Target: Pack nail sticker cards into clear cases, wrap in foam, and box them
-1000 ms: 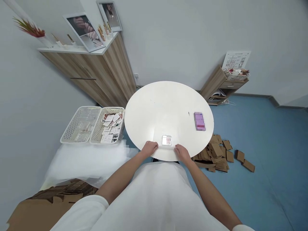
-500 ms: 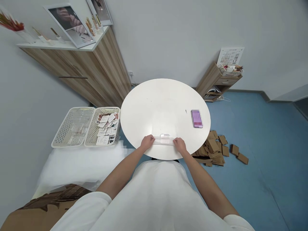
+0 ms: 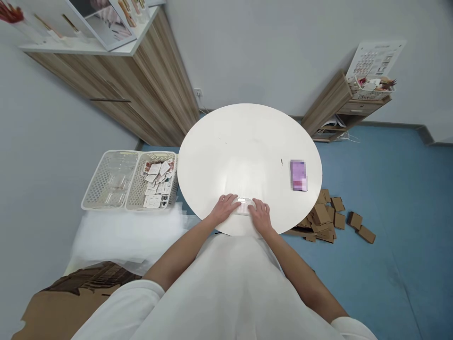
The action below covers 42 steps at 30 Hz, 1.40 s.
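Observation:
A small clear plastic case wrapped in white sheet material [image 3: 243, 206] lies near the front edge of the round white table [image 3: 247, 141]. My left hand [image 3: 225, 208] presses on its left side with fingers curled over it. My right hand [image 3: 260, 213] holds its right side, fingers bent onto it. Both hands sit close together, touching the wrapped case.
A purple phone-like item [image 3: 298, 174] lies on the table's right side. Two white baskets [image 3: 130, 179] stand left, one with printed cards. Cardboard boxes [image 3: 329, 217] are scattered on the blue floor. A wooden cabinet [image 3: 116, 80] stands at the back left, a small shelf [image 3: 339, 104] at the back right.
My hands moved inward from holding the white sheet stretched apart; they now meet over the small case, with the sheet folded around it.

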Motion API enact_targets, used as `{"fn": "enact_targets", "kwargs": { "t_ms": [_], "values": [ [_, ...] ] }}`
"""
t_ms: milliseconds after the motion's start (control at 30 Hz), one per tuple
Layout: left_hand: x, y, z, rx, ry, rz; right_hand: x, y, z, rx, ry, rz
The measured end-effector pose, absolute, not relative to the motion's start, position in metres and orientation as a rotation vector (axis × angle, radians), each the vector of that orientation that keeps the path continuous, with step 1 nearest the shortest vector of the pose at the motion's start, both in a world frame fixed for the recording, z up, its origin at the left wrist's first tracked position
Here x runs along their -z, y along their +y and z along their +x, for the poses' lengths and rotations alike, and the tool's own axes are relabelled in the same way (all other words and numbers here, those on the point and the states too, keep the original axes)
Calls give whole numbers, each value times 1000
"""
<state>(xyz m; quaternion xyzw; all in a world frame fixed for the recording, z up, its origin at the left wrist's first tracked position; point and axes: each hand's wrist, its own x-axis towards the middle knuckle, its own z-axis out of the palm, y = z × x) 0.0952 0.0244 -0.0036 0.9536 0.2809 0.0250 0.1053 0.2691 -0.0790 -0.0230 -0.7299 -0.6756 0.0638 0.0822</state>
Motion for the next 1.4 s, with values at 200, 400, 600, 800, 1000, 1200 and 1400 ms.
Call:
{"fn": "enact_targets", "kwargs": {
  "t_ms": [200,400,600,800,1000,1200,1400],
  "values": [
    [-2,25,97,-6,653,2736,16,-78,274,-409,-2169,-2043],
    [-9,21,106,82,707,2555,4,-73,271,-641,-2120,-2023],
    [-7,23,115,33,741,2492,-1,-57,270,-720,-2063,-2089],
    [-16,13,103,63,653,2492,-16,-76,261,-864,-2021,-2039],
    [-18,-1,92,91,696,2416,-21,-96,255,-931,-1969,-2025],
    [-22,12,95,-24,737,2346,-25,-84,257,-757,-1922,-2035],
    [-29,32,93,4,750,2155,-27,-64,265,-855,-1796,-2096]
  ]
}}
